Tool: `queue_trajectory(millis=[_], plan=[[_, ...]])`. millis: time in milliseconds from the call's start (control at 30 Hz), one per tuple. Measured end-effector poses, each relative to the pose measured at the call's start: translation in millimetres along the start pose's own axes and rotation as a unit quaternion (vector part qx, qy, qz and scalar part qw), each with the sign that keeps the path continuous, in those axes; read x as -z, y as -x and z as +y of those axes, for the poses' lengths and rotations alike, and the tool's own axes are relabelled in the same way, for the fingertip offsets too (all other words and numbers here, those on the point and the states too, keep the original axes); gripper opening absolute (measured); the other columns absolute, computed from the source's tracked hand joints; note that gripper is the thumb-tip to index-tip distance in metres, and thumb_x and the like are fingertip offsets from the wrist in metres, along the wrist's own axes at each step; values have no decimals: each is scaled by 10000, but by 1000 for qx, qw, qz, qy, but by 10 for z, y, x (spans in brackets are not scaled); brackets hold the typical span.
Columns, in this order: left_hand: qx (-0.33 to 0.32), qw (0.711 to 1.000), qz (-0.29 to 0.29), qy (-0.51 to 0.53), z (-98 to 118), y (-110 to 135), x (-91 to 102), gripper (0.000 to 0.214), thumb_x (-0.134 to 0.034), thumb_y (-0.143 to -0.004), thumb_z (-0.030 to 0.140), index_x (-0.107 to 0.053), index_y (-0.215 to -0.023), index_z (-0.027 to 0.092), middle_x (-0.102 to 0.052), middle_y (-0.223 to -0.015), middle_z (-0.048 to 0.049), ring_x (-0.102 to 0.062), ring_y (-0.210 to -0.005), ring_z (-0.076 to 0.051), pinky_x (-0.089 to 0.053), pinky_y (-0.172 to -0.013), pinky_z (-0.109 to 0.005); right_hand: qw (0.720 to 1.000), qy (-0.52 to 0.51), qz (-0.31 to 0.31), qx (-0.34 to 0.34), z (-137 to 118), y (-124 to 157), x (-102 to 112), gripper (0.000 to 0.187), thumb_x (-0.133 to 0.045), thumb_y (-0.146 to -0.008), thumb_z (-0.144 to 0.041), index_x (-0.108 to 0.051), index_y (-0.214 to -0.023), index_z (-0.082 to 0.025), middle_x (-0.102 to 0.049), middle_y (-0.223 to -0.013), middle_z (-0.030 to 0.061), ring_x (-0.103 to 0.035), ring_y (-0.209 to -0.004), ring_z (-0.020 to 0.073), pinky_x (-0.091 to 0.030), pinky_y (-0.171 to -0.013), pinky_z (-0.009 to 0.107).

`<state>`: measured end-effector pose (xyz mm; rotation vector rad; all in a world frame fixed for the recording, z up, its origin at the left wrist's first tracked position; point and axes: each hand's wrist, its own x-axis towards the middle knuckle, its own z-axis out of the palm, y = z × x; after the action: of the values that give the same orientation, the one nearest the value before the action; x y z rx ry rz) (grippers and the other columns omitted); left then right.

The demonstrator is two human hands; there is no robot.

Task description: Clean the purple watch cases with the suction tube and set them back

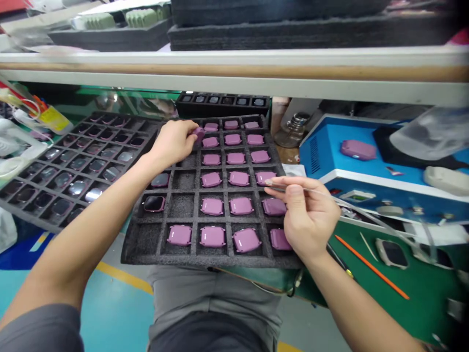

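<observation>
My left hand (174,141) pinches a purple watch case (198,134) over the far part of a black foam tray (183,179). Several purple watch cases (212,236) lie in the tray's pockets, and two at its left show dark screens, such as the watch (154,203). Over the tray's right side, my right hand (309,215) is closed on a thin pen-like tool (280,187). A pale tube (373,222) trails rightward from that hand. The tool's tip is near a purple case (265,178); whether they touch, I cannot tell.
Another foam tray (47,215) with screen-up watches lies left. A blue machine (330,146) stands right, with a purple case (358,149) on top. An orange stick (372,266) and a pale watch (391,253) rest on the green mat. A shelf edge (234,73) crosses above.
</observation>
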<state>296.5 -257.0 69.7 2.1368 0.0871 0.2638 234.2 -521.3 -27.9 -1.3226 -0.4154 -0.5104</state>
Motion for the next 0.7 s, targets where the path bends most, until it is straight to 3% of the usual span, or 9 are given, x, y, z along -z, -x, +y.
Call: queue_trajectory(millis=[100, 167, 267, 700], plan=[[-29, 994, -81, 62, 189, 427, -356, 329, -691, -821, 272, -733, -1114, 130, -769, -1038, -52, -710, -915, -139, -571, -981, -319, 1000, 3, -2, 28, -17, -15, -16, 147, -577, -1023, -237, -704, -1055, -170, -714, -1022, 79, -729, -970, 196, -664, -848, 354], [26, 976, -137, 167, 248, 690, -587, 384, -728, -805, 300, -719, -1136, 106, -761, -1071, -98, -723, -866, -148, -605, -872, -307, 1000, 1, 0, 28, -20, -26, -20, 145, -574, -1023, -241, -700, -1057, -177, -717, -1039, 81, -725, -1003, 208, -660, -872, 371], [70, 954, -168, 240, 254, 897, -786, 466, -781, -772, 312, -699, -1175, 93, -754, -1102, -113, -733, -925, -169, -616, -864, -282, 1000, 3, -7, 24, -13, -34, -9, 138, -582, -1018, -243, -700, -1066, -190, -725, -1064, 80, -727, -1016, 217, -656, -891, 389], [36, 950, -165, 262, 163, 900, -830, 424, -808, -779, 327, -711, -1144, 134, -764, -1101, -74, -745, -991, -159, -620, -926, -225, 999, 27, -41, 9, 21, -26, 28, 148, -600, -1008, -229, -713, -1096, -190, -738, -1113, 79, -726, -1040, 231, -644, -924, 425]])
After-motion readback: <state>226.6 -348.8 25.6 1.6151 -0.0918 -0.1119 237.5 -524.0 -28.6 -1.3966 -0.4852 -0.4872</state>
